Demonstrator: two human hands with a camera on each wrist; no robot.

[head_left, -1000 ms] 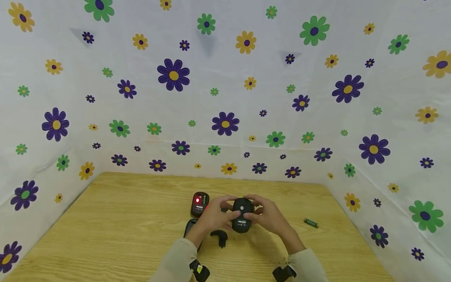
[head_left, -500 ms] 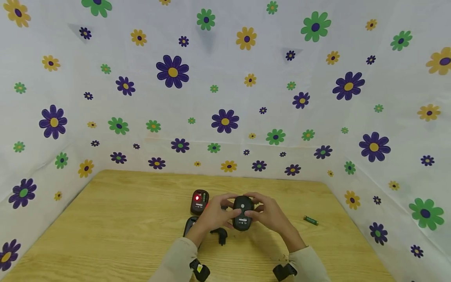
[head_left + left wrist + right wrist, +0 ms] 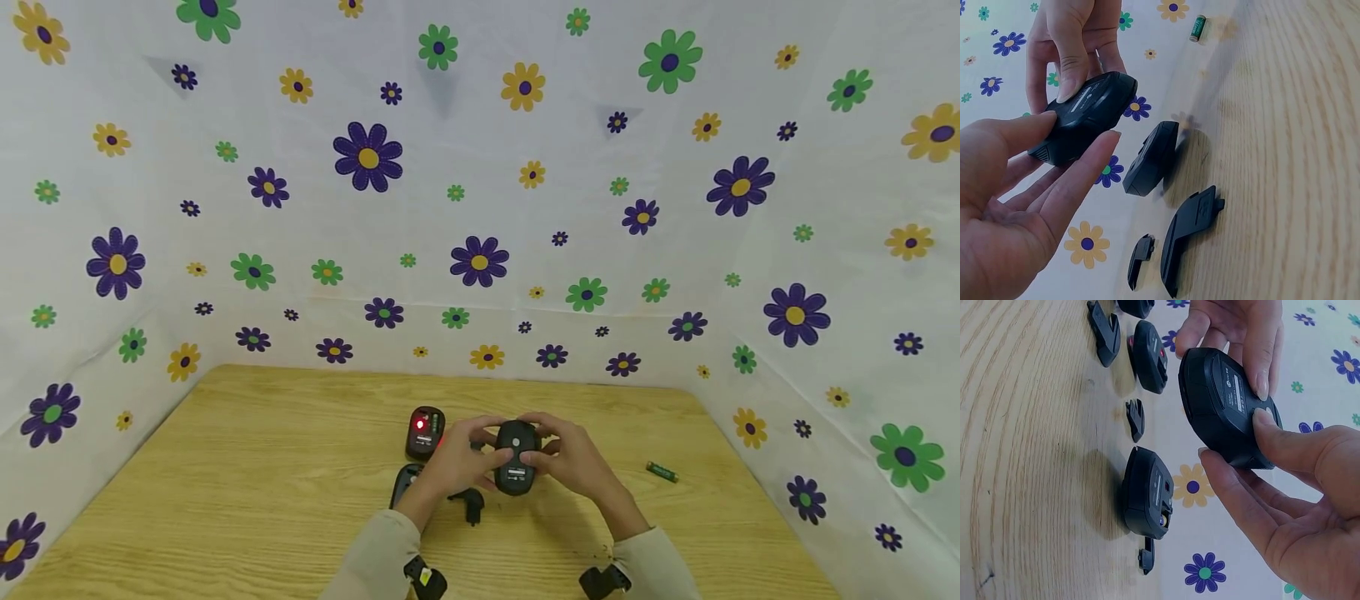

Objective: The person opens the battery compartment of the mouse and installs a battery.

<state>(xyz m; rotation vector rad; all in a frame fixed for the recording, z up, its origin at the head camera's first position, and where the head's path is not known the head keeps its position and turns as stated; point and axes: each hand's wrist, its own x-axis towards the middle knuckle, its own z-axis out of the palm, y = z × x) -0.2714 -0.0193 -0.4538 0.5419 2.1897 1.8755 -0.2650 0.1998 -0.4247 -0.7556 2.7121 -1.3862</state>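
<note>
A black computer mouse [image 3: 516, 479] is held underside up between both hands, above the table. My left hand [image 3: 459, 457] grips its left side, thumb on the underside and fingers curled round the edge. From the other side my right hand [image 3: 573, 457] holds it the same way, and the two thumbs lie close together. The right wrist view shows the label on the mouse's [image 3: 1225, 400] underside and a closed base around it. Below the left hand lies a curved black battery cover [image 3: 471, 505], partly hidden by that hand in the head view.
Left of the hands, an upturned mouse [image 3: 424, 437] glows red with a battery in its bay. Another mouse [image 3: 403, 482] is partly behind the left forearm. A green battery [image 3: 662, 472] lies to the right. More loose covers [image 3: 1190, 225] show on the wooden table [image 3: 262, 483].
</note>
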